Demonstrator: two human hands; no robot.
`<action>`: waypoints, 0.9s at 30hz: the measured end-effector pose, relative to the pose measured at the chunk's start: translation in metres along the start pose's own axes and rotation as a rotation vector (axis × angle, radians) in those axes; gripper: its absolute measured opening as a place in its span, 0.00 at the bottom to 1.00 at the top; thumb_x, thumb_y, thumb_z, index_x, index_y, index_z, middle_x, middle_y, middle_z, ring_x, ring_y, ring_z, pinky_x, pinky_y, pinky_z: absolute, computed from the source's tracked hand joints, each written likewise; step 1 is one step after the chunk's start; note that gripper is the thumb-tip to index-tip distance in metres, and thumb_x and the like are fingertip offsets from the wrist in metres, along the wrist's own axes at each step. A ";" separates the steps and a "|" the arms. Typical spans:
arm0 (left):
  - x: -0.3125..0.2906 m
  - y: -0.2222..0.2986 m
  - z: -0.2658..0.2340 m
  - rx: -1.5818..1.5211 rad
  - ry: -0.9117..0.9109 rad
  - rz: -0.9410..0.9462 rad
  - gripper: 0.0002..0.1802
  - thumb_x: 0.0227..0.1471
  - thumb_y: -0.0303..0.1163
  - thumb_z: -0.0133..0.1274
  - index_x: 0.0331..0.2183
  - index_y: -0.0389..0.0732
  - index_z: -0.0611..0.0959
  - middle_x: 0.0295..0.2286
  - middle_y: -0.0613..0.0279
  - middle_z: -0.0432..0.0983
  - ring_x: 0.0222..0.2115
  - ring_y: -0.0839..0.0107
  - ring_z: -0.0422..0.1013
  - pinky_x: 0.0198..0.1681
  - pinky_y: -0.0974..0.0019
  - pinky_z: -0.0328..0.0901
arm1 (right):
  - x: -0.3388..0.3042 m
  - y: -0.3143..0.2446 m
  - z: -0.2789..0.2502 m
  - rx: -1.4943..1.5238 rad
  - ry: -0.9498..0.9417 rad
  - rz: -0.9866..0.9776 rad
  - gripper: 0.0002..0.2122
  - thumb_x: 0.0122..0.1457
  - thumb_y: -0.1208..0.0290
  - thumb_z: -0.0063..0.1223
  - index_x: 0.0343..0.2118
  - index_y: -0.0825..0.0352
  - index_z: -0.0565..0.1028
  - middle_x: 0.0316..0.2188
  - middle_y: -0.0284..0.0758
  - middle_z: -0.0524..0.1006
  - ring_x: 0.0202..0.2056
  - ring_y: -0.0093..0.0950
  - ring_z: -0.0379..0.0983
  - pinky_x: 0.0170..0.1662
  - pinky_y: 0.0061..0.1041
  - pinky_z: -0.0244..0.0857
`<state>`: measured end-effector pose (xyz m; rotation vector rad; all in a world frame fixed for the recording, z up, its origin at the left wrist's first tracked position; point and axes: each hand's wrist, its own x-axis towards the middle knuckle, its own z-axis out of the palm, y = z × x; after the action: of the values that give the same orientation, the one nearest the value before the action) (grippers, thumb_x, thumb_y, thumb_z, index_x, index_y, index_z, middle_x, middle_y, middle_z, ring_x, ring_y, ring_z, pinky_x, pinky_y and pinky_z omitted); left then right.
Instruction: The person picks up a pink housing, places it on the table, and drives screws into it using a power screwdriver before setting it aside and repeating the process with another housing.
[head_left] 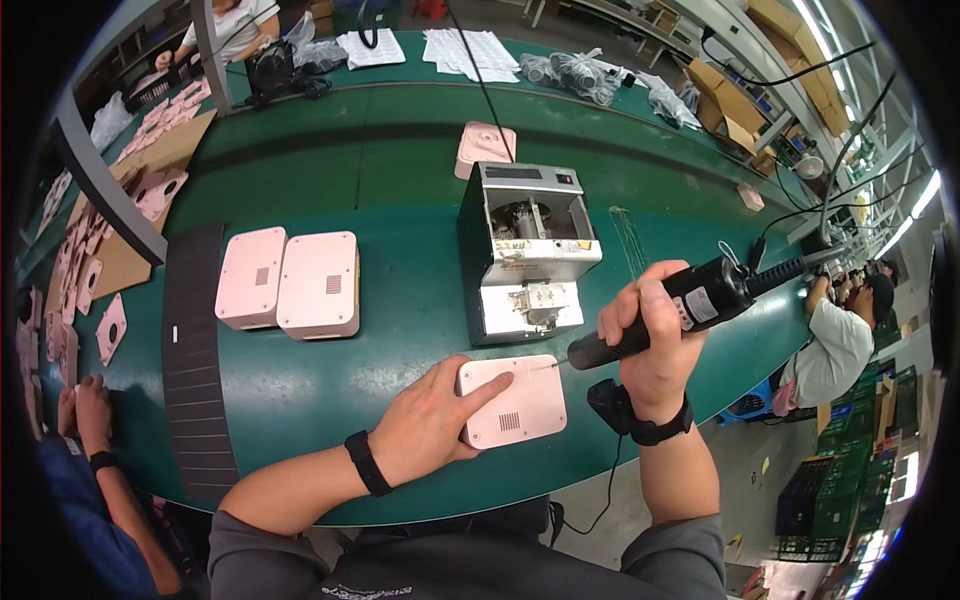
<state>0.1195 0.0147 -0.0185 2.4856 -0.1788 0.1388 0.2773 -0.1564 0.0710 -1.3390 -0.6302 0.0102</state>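
Note:
A pale pink plastic housing (530, 412) with corner screw holes and a small grille lies on the green table near its front edge. My left hand (432, 410) grips its left side, index finger laid across the top. In my right hand (657, 335) is a black electric screwdriver (625, 340), held tilted with its cable running off to the right. The thin bit meets the housing at its upper right corner hole; whether a screw sits there is too small to tell. Just beyond the housing stands a metal screw feeder (530, 255) with an open top.
Two similar pink housings (320, 285) sit side by side to the left, beside a black slotted strip (195, 360). Another pink part (487, 150) lies behind the feeder. Pink plates (150, 195) cover cardboard at far left. A co-worker's hands (90, 410) work at the left edge.

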 end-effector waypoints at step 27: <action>0.011 -0.007 0.007 -0.014 0.031 0.041 0.50 0.34 0.37 0.72 0.60 0.52 0.70 0.49 0.45 0.65 0.48 0.49 0.68 0.50 0.55 0.69 | 0.010 0.003 0.029 0.092 -0.008 0.019 0.09 0.62 0.64 0.48 0.36 0.64 0.66 0.18 0.32 0.67 0.16 0.24 0.64 0.23 0.28 0.63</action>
<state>0.1323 0.0151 -0.0267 2.4651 -0.2174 0.1931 0.2738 -0.1262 0.0752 -1.2566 -0.6167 0.0596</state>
